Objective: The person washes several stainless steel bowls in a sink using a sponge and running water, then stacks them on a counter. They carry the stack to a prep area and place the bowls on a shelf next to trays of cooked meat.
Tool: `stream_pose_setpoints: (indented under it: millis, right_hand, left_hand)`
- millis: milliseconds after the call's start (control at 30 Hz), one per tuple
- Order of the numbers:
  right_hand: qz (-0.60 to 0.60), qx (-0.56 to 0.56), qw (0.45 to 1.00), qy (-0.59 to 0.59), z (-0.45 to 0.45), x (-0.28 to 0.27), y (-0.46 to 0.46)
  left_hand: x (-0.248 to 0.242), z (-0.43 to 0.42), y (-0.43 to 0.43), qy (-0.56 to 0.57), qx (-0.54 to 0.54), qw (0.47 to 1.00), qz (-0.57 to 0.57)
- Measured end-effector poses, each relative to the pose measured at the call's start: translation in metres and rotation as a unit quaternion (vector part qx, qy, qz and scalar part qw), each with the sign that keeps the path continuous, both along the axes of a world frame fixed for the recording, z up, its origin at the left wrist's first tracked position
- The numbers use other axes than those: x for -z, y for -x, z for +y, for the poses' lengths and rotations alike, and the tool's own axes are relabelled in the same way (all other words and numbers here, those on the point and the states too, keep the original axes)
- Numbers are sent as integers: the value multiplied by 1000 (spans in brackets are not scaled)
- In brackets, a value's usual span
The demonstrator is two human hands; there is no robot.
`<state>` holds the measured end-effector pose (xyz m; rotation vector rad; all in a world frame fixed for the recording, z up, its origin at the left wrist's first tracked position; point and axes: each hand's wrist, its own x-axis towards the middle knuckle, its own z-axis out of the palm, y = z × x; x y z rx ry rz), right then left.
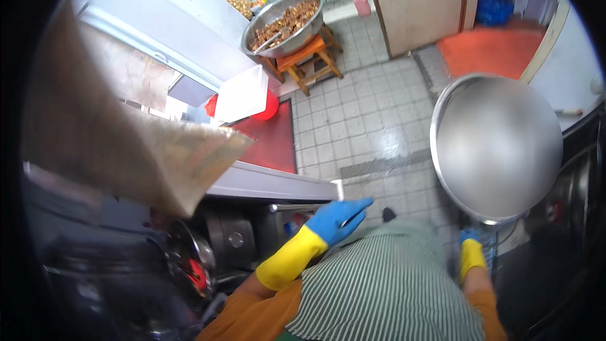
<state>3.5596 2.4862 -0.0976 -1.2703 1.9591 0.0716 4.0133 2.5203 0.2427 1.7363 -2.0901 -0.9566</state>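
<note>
My left hand (340, 221), in a blue and yellow rubber glove, is held in front of my striped apron (388, 284). It is empty, its fingers stretched out with a gap between them. At the right, my right hand (469, 237) wears a matching glove and is at the lower rim of a large metal basin (497, 151). Its fingers are mostly hidden, so I cannot tell whether they grip the rim. The basin's broad round surface looks blurred, and nothing is seen in it.
A metal bowl of brown food pieces (289, 23) with a ladle stands on a wooden stool (303, 59). Grey tiles (360, 99) cover the floor. A sink basin (229, 237) and a pan (189, 260) lie left; a red bucket (271, 106) stands by the doorway.
</note>
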Motion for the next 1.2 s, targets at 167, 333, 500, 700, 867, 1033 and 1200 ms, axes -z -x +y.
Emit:
stream_pose_setpoints:
  millis: [167,333,500,700,867,1033,1200]
  right_hand:
    - [-3,76,997,-10,-118,-2,-7]
    - [-82,4,997,2,-319,-1,-112]
    - [-32,-229,965,-119,-396,2,-196]
    - [-8,-324,937,-134,-583,-68,-360]
    - [-103,-323,935,-103,-713,-126,-586]
    - [-42,-499,849,-166,-702,-118,-691]
    - [181,-620,704,-295,-652,-57,-681]
  left_hand:
    - [-12,-84,-48,19,-25,997,68]
    - [-5,-154,-107,-76,-167,980,79]
    - [3,-216,-163,-47,-313,945,85]
    - [2,-246,-200,-47,-457,880,119]
    - [31,-256,-251,-40,-528,832,164]
    - [53,-256,-330,-16,-584,787,197]
    - [44,-254,-431,10,-620,772,137]
